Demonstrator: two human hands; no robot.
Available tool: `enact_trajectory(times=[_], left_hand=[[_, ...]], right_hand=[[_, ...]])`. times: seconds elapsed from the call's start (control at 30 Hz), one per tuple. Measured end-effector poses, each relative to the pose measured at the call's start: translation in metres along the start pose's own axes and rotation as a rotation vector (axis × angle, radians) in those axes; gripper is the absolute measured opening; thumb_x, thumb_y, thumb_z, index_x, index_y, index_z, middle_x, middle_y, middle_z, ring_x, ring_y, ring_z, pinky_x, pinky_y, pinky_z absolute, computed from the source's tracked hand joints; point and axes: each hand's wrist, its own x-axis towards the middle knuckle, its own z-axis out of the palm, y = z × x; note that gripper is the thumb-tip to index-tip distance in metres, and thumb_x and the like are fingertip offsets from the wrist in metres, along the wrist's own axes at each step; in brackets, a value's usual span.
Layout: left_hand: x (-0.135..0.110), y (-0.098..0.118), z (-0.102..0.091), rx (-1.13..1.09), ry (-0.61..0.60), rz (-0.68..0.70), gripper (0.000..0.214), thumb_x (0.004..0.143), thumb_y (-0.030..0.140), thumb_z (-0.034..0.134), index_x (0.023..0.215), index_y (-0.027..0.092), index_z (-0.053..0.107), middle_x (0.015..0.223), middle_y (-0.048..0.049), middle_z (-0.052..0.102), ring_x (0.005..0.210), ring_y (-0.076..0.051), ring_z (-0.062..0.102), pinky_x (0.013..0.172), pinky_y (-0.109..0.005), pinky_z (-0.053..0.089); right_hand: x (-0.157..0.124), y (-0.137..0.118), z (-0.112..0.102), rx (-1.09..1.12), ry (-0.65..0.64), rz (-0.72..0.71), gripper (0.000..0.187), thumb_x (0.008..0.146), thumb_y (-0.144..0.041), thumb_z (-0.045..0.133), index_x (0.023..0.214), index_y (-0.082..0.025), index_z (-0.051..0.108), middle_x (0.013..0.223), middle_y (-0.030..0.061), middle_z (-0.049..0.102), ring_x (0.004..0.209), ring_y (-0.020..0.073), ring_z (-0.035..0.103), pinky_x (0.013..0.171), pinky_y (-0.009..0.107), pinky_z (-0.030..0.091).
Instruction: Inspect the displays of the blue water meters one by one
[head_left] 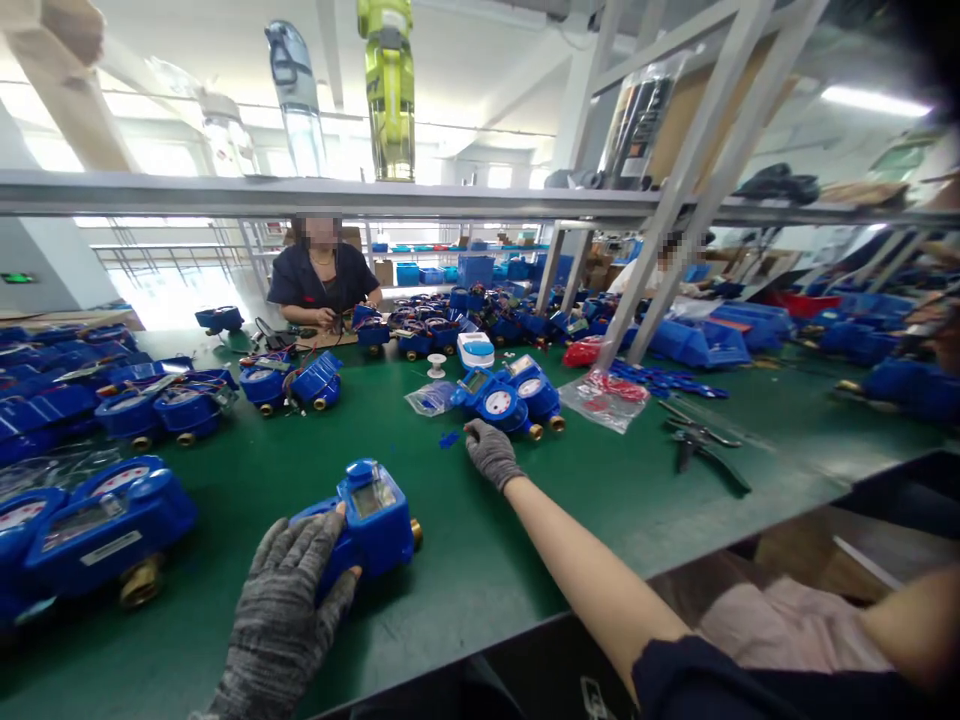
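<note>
In a grey knit fingerless glove, my left hand (289, 590) grips a blue water meter (369, 515) from its left side, thumb in front and fingers over the top. The meter stands on the green table, its small lid raised above a display and a brass fitting pointing right. My right hand (491, 455), gloved alike, reaches to the middle of the table with its fingers curled together. Whatever its fingertips hold, if anything, is too small to make out. Just beyond it sits a pair of blue water meters (499, 400), and small blue pieces (448, 440) lie to its left.
More meters (97, 525) crowd the left side. A plastic bag of red parts (607, 395), pliers (701, 445) and blue bins (697, 340) are on the right. A white spool (435, 366) stands mid-table. A co-worker (322, 275) sits opposite, below a shelf (465, 200) holding bottles.
</note>
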Motion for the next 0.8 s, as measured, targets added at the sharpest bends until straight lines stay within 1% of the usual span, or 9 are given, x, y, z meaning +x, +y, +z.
enact_trajectory(times=[0.07, 0.17, 0.23, 0.3, 0.4, 0.47, 0.57, 0.7, 0.8], left_hand=[[-0.011, -0.001, 0.001, -0.043, 0.012, 0.034, 0.048, 0.09, 0.033, 0.054, 0.137, 0.022, 0.048, 0.124, -0.0124, 0.064, 0.111, -0.033, 0.058, 0.103, -0.054, 0.038], [-0.027, -0.002, 0.004, -0.111, -0.012, 0.039, 0.056, 0.091, 0.024, 0.053, 0.145, 0.027, 0.039, 0.137, -0.0085, 0.056, 0.126, -0.028, 0.05, 0.105, -0.047, 0.04], [-0.034, 0.0, 0.005, -0.153, -0.027, 0.014, 0.06, 0.09, 0.022, 0.054, 0.147, 0.028, 0.036, 0.14, -0.0072, 0.053, 0.131, -0.027, 0.045, 0.106, -0.045, 0.041], [-0.036, 0.006, 0.004, -0.201, -0.021, -0.037, 0.061, 0.09, 0.021, 0.056, 0.147, 0.028, 0.036, 0.141, -0.0063, 0.053, 0.133, -0.028, 0.043, 0.108, -0.046, 0.041], [-0.031, 0.018, 0.002, -0.335, 0.054, -0.17, 0.055, 0.093, 0.02, 0.051, 0.146, 0.03, 0.04, 0.141, -0.0055, 0.052, 0.134, -0.028, 0.043, 0.107, -0.046, 0.044], [-0.026, 0.026, 0.004, -0.41, 0.122, -0.261, 0.05, 0.095, 0.019, 0.047, 0.142, 0.034, 0.045, 0.139, -0.0034, 0.055, 0.13, -0.027, 0.048, 0.106, -0.046, 0.046], [-0.021, 0.033, 0.009, -0.454, 0.194, -0.36, 0.045, 0.094, 0.02, 0.05, 0.135, 0.04, 0.052, 0.131, 0.0002, 0.061, 0.123, -0.027, 0.054, 0.108, -0.05, 0.043], [-0.023, 0.03, 0.019, -0.444, 0.228, -0.379, 0.047, 0.094, 0.02, 0.051, 0.135, 0.042, 0.052, 0.129, 0.001, 0.062, 0.122, -0.028, 0.054, 0.111, -0.054, 0.038], [-0.027, 0.029, 0.019, -0.464, 0.23, -0.371, 0.046, 0.094, 0.02, 0.05, 0.135, 0.041, 0.052, 0.13, 0.0008, 0.062, 0.124, -0.028, 0.052, 0.114, -0.055, 0.032]], right_hand=[[0.01, 0.01, 0.011, -0.06, -0.01, 0.005, 0.026, 0.088, -0.016, 0.052, 0.107, -0.015, 0.07, 0.106, 0.0111, 0.07, 0.098, 0.0215, 0.063, 0.091, 0.029, 0.044], [0.013, 0.017, 0.027, -0.132, -0.018, -0.012, 0.025, 0.089, -0.02, 0.053, 0.105, -0.016, 0.073, 0.108, 0.0112, 0.07, 0.1, 0.0214, 0.062, 0.09, 0.027, 0.043], [0.015, 0.018, 0.033, -0.167, -0.022, -0.025, 0.025, 0.091, -0.022, 0.053, 0.105, -0.017, 0.073, 0.109, 0.0104, 0.069, 0.102, 0.0205, 0.061, 0.089, 0.026, 0.042], [0.018, 0.018, 0.036, -0.196, -0.023, -0.027, 0.025, 0.092, -0.023, 0.052, 0.105, -0.018, 0.073, 0.108, 0.0099, 0.069, 0.102, 0.0197, 0.061, 0.087, 0.025, 0.042], [0.023, 0.016, 0.037, -0.231, -0.022, -0.021, 0.024, 0.092, -0.024, 0.052, 0.104, -0.019, 0.072, 0.106, 0.0094, 0.069, 0.099, 0.0189, 0.062, 0.082, 0.025, 0.042], [0.025, 0.015, 0.038, -0.251, -0.02, -0.015, 0.023, 0.092, -0.024, 0.052, 0.103, -0.018, 0.072, 0.104, 0.0095, 0.069, 0.096, 0.0191, 0.063, 0.08, 0.025, 0.042], [0.025, 0.016, 0.036, -0.282, -0.016, -0.023, 0.023, 0.093, -0.022, 0.05, 0.101, -0.016, 0.071, 0.099, 0.0114, 0.069, 0.095, 0.0203, 0.064, 0.08, 0.026, 0.043], [0.017, 0.017, 0.028, -0.317, -0.013, -0.099, 0.025, 0.093, -0.02, 0.047, 0.101, -0.013, 0.07, 0.101, 0.0146, 0.068, 0.098, 0.0229, 0.063, 0.086, 0.029, 0.043], [0.004, 0.014, 0.02, -0.335, -0.064, -0.167, 0.025, 0.092, -0.018, 0.048, 0.101, -0.013, 0.07, 0.106, 0.0165, 0.067, 0.101, 0.0242, 0.062, 0.088, 0.03, 0.043]])
